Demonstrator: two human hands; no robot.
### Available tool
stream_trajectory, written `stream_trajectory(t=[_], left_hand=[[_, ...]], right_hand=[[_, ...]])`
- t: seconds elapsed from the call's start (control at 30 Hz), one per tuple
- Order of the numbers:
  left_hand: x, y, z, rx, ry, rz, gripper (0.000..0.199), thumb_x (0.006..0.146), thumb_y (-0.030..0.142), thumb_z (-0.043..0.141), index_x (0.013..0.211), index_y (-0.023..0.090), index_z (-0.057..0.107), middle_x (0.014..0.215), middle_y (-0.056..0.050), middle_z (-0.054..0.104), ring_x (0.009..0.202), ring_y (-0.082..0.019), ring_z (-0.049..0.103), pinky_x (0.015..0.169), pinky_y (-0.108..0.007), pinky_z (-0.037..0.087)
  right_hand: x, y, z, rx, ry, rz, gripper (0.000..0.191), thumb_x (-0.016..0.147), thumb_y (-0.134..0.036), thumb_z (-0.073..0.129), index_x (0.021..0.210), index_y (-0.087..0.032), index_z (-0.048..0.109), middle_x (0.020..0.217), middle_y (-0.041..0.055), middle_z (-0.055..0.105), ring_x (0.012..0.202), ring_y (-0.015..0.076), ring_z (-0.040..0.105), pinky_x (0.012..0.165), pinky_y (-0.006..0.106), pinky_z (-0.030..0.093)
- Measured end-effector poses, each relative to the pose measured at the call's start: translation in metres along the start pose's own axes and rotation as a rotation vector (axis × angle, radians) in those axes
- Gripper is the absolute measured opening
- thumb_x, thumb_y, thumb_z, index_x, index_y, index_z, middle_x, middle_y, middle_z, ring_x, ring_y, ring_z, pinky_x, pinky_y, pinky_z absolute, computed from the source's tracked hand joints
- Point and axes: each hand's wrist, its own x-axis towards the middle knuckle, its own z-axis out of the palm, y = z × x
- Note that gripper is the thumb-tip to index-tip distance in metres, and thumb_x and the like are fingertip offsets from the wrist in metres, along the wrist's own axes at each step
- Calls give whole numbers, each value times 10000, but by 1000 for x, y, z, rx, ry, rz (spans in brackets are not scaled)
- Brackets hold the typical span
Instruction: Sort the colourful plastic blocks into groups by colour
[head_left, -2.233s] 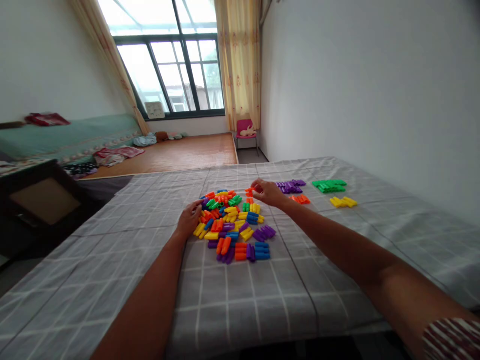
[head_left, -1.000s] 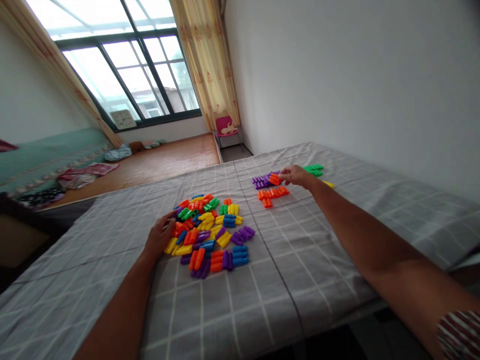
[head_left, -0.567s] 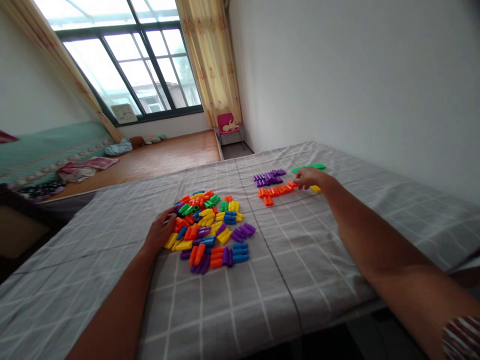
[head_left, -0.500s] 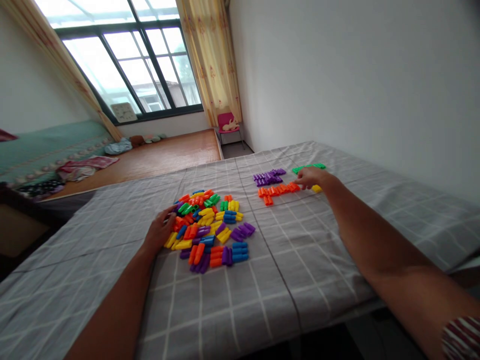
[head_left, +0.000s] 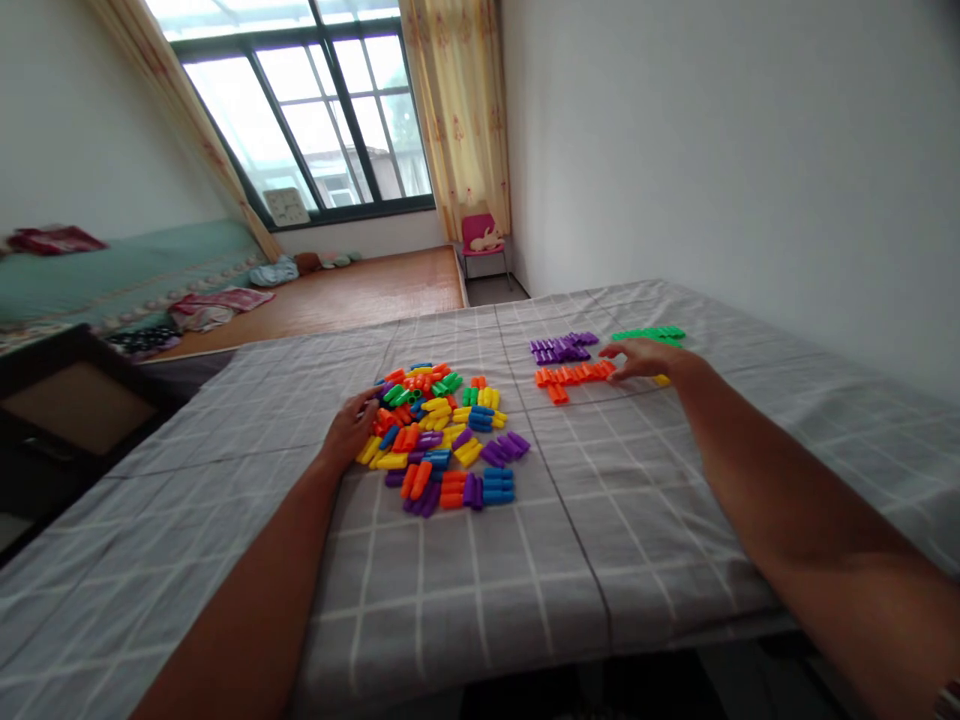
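Orange pieces [head_left: 574,375] form one row at two o'clock from one mixed-colour pile [head_left: 436,412]; the right hand [head_left: 646,358] is at the row's right end, fingers parted (whether pinching, I cannot tell). The left hand [head_left: 351,428] rests at the pile's nine o'clock, grip unclear. One green group [head_left: 649,333] and one yellow group [head_left: 662,380] are partly hidden. Toward eleven, one clock [head_left: 286,206], too small to read.

Daylight comes through a dark-framed window [head_left: 307,120] (a pale square clock [head_left: 286,206] leans on its sill) between yellowish curtains [head_left: 463,110], with a pink chair [head_left: 480,232] in the corner by the plain white wall [head_left: 712,150], a low wooden platform [head_left: 367,283] below, and a dark cabinet [head_left: 56,425] at the left.
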Motion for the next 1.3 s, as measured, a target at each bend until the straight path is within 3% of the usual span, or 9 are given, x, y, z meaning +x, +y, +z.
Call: stream_trajectory(t=[0.17,0.27,0.37,0.5,0.7,0.83,1.03,1.17,1.3], left_hand=[[1,-2,3,7,23,37,519,867,430,392,1241,144,611,1114,-106,647,1002,-219,596,941,-374,457],[1,-4,4,-10,32,74,481,876,398,398,1223,151,620,1124,-102,647,1026,-220,586,957,-380,446],[1,-6,5,-13,37,82,464,877,376,409,1217,147,626,1116,-104,648,1005,-218,590,943,-378,452],[1,-9,6,-25,38,80,454,878,364,418,1220,150,628,1088,-97,656,978,-213,594,917,-373,466],[2,-12,8,-65,19,84,455,884,382,422,1231,166,621,1147,-91,641,1002,-206,592,906,-354,474],[3,-12,7,-60,23,70,468,874,380,427,1232,151,622,1121,-97,646,965,-203,601,907,-355,473],[3,-7,5,-56,7,47,502,865,418,421,1250,159,613,1142,-96,645,955,-207,608,880,-352,485],[2,-3,3,-43,12,34,522,851,430,420,1252,158,615,1129,-96,659,948,-221,616,874,-358,489],[1,-4,1,-92,-21,15,562,846,471,423,1276,153,595,1087,-96,672,951,-223,624,832,-339,506]], right_hand=[[-8,-57,2,8,142,-216,327,760,-322,680,1071,-222,698,1038,49,718,842,191,665,760,288,513],[-9,-116,26,43,97,-496,278,842,-247,580,1097,-201,679,1037,59,715,860,188,667,794,312,514],[-5,-163,57,15,70,-771,310,842,-122,534,1116,-193,663,1166,88,674,1040,209,625,931,366,471],[13,-189,79,-43,53,-859,371,806,-20,504,1107,-176,653,1230,107,640,1111,216,590,966,372,437],[22,-182,70,13,-69,-663,204,754,-145,666,955,-162,635,997,67,687,786,154,642,706,255,470],[11,-171,59,36,-104,-542,193,746,-240,710,899,-168,616,891,40,690,753,150,638,649,234,451],[-8,-156,53,172,31,-417,376,763,-333,710,1087,-185,591,944,48,704,823,157,649,700,248,488],[-14,-141,42,136,98,-371,299,783,-305,676,1055,-184,641,954,53,714,803,156,650,715,254,498],[-15,-82,7,166,317,-171,294,779,-298,647,1044,-172,668,978,48,717,797,152,648,728,250,501]])
